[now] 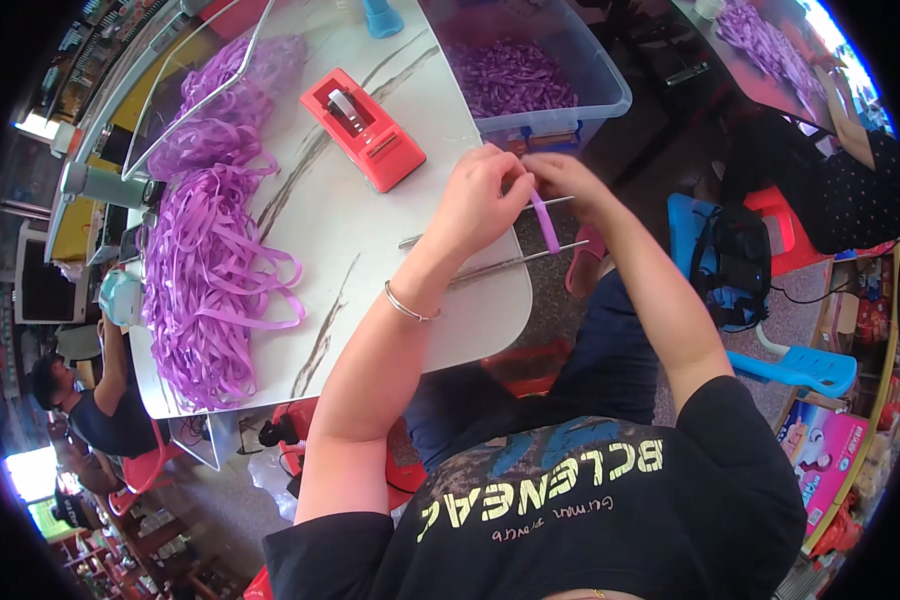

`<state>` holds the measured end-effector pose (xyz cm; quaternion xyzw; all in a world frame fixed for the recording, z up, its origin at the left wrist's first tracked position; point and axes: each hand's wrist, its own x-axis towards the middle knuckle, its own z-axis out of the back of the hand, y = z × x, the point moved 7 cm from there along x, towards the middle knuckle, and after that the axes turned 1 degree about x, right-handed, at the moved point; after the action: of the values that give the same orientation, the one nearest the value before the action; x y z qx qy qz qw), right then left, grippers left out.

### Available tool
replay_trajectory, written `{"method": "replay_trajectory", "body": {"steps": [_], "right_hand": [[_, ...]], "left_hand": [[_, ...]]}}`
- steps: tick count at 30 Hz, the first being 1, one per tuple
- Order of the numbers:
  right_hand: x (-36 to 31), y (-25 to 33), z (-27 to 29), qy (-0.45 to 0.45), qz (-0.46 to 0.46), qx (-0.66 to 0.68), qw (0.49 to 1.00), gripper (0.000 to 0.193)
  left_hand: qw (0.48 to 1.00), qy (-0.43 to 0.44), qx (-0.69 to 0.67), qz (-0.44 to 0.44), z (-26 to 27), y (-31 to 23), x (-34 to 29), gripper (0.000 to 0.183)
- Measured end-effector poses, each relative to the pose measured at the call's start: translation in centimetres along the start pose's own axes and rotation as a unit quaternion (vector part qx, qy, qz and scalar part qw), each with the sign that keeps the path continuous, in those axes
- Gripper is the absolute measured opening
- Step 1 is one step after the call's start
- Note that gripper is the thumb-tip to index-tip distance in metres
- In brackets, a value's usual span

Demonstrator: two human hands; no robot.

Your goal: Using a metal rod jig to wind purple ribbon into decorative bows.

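Observation:
Over the table's right edge, my left hand (485, 198) is closed with its fingertips pinched at the upper end of a purple ribbon (547, 226). The ribbon runs round two thin parallel metal rods (490, 266), which stick out past the table edge. Close against the left fingertips, my right hand (568, 186) has its fingers curled and closed; what they grip, if anything, is hidden. On the table, to the left of my hands, lies a red tape dispenser (363, 130).
A heap of purple ribbon loops (210, 290) covers the left of the white marbled table (450, 340). A clear plastic bin (600, 95) with purple ribbons stands beyond the right edge. Another person (850, 170) sits at a table at far right; a blue stool (810, 370) stands nearer.

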<state>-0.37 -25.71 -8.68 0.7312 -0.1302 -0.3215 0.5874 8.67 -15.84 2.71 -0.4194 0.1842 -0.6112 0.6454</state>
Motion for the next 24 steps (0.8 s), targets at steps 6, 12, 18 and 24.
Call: {"method": "replay_trajectory", "body": {"steps": [6,12,18,24], "right_hand": [[-6.4,-4.4,-0.3,-0.026,-0.045,0.034,0.998,0.023],[-11.9,-4.7,-2.5,-0.041,-0.027,0.132,0.99,0.016],[-13.4,-3.4,-3.3,-0.069,0.013,0.192,0.979,0.011],[-13.9,-2.6,-3.3,-0.086,0.048,0.18,0.979,0.01]], "left_hand": [[0.994,0.056,0.07,-0.067,-0.1,-1.2,-0.6,0.02],[0.993,0.083,0.067,-0.048,-0.6,-1.1,-0.6,0.029],[0.99,0.085,0.089,-0.062,-0.7,-1.4,-0.6,0.03],[0.989,0.087,0.097,-0.071,-0.7,-1.5,-0.6,0.032]]}}
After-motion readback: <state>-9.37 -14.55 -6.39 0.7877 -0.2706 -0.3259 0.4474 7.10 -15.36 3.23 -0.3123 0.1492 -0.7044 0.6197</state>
